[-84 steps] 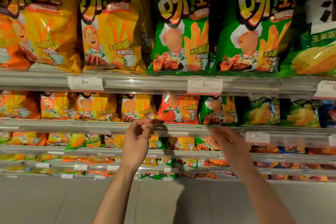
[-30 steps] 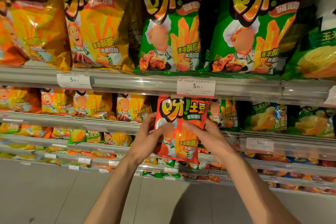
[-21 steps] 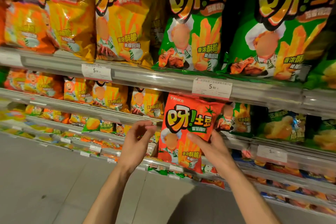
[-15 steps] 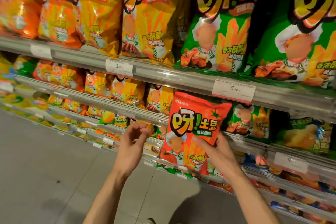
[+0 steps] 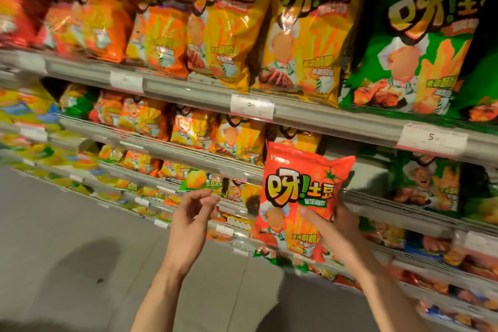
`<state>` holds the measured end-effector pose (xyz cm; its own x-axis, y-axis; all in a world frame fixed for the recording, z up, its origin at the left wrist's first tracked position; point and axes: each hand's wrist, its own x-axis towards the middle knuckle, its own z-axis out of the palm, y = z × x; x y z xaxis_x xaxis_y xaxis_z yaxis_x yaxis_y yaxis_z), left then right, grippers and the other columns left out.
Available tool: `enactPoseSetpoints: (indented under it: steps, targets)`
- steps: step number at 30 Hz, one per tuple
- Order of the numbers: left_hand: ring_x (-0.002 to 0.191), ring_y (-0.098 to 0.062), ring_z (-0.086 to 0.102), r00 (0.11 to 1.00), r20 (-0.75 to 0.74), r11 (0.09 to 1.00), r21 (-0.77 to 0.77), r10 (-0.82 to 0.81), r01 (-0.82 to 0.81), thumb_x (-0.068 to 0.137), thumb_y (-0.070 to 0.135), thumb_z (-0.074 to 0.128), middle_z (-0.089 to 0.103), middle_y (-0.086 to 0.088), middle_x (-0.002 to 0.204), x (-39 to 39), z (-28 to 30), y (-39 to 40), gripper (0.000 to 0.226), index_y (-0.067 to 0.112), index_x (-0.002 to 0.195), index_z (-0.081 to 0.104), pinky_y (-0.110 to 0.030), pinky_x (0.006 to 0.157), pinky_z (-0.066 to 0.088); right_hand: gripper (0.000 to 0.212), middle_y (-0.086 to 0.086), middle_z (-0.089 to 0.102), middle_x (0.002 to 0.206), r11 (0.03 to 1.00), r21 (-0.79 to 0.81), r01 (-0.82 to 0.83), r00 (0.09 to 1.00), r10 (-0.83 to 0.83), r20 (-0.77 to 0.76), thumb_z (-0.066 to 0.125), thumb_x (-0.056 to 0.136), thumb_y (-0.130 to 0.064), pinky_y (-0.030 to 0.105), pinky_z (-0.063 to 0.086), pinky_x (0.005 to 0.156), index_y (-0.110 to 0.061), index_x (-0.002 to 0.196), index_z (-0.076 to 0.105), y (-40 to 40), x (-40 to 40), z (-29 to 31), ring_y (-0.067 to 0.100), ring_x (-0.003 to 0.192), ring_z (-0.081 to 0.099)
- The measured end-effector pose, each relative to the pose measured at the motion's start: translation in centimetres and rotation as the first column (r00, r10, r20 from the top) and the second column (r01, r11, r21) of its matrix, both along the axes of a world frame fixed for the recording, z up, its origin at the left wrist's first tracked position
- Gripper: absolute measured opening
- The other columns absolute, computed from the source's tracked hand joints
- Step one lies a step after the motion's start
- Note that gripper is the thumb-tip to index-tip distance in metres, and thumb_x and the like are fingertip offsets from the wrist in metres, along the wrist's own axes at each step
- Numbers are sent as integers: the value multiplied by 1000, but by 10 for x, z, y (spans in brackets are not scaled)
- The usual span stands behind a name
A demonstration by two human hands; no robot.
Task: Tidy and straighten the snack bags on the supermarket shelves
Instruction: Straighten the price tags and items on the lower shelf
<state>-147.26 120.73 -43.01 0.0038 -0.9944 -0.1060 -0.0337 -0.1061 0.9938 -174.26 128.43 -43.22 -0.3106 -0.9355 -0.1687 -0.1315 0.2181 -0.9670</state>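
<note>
A red snack bag (image 5: 301, 191) with a tomato picture is held upright in front of the second shelf, off the shelf itself. My right hand (image 5: 336, 226) grips it from the right side, thumb across its front. My left hand (image 5: 192, 213) hovers to the left of the bag, apart from it, fingers loosely curled and holding nothing. Small orange and yellow bags (image 5: 213, 135) stand in a row on the second shelf behind. Large yellow bags (image 5: 304, 35) and a large green bag (image 5: 420, 48) stand on the top shelf.
The shelf rails (image 5: 310, 116) carry white price tags (image 5: 252, 106) and run down to the left. A small green bag (image 5: 202, 182) sits on a lower shelf near my left hand. Grey floor (image 5: 67, 237) lies at the lower left. More bags fill the lower right shelves.
Both hands pulled the red bag out from the second shelf. My left hand then let go of it. The view has swung to the left along the shelves.
</note>
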Motion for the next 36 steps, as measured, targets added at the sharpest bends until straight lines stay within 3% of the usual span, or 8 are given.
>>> enactPoseSetpoints:
  steps: [3, 7, 11, 18, 24, 27, 31, 36]
  targets:
    - [87, -8, 71, 1000, -1, 1000, -24, -16, 16, 97, 15, 67, 77, 1, 93, 46, 6, -16, 11, 17, 107, 68, -30, 89, 54, 37, -22, 75, 93, 996, -71, 47, 998, -49, -36, 83, 85, -27, 10, 46, 69, -37, 114, 64, -16, 41, 0, -10, 84, 67]
    - [89, -11, 72, 999, -4, 998, -49, -36, 36, 96, 15, 67, 77, 2, 92, 111, 12, -38, 11, 17, 107, 70, -32, 91, 53, 59, -14, 73, 80, 991, -79, 106, 994, -104, 19, 90, 70, -46, 16, 50, 61, -19, 116, 62, -35, 99, -9, 8, 74, 67]
    - [81, -8, 68, 999, -18, 998, -48, -49, 48, 97, 12, 66, 72, 8, 80, 168, 13, -58, 11, 14, 107, 69, -26, 87, 51, 33, -30, 74, 81, 990, -82, 116, 993, -114, 24, 81, 83, -15, 8, 50, 62, -32, 105, 63, -53, 156, 0, -11, 75, 69]
    - [66, -2, 64, 1000, -29, 999, -35, 2, -3, 98, 6, 63, 69, -4, 87, 231, 4, -98, 12, 8, 109, 67, -12, 73, 52, 30, -35, 71, 76, 994, -62, 92, 994, -95, -44, 80, 85, -17, 2, 45, 58, -36, 100, 63, -104, 220, 1, -18, 69, 64]
    - [74, -4, 67, 999, 17, 999, -18, 48, -48, 97, 8, 65, 75, -5, 94, 273, 0, -153, 12, 11, 109, 68, -17, 76, 52, 39, -24, 76, 99, 998, -47, 34, 999, -36, -35, 83, 84, -29, 21, 55, 79, -37, 118, 64, -169, 266, -11, -6, 89, 70]
    - [72, -5, 66, 996, 22, 996, -25, 81, -81, 98, 8, 64, 75, -6, 95, 294, 3, -189, 10, 12, 106, 68, -23, 78, 52, 39, -19, 78, 98, 999, -33, 4, 1000, -4, -3, 85, 82, -33, 27, 58, 79, -35, 116, 67, -208, 291, -19, -2, 88, 72]
    - [78, -11, 66, 995, 74, 998, -15, 63, -62, 99, 6, 62, 75, -6, 94, 318, 8, -235, 11, 13, 104, 67, -30, 83, 55, 31, -16, 77, 87, 1000, -18, 0, 997, 1, 71, 81, 85, -22, 10, 49, 63, -28, 113, 69, -257, 325, -25, -10, 71, 67]
    - [94, -21, 71, 991, 133, 999, -21, 32, -30, 98, 7, 61, 75, -4, 98, 342, 8, -285, 12, 15, 105, 68, -25, 84, 55, 44, -23, 75, 106, 999, -5, -47, 996, 47, 82, 83, 82, -34, 18, 51, 84, -39, 121, 64, -299, 358, -30, -7, 99, 68]
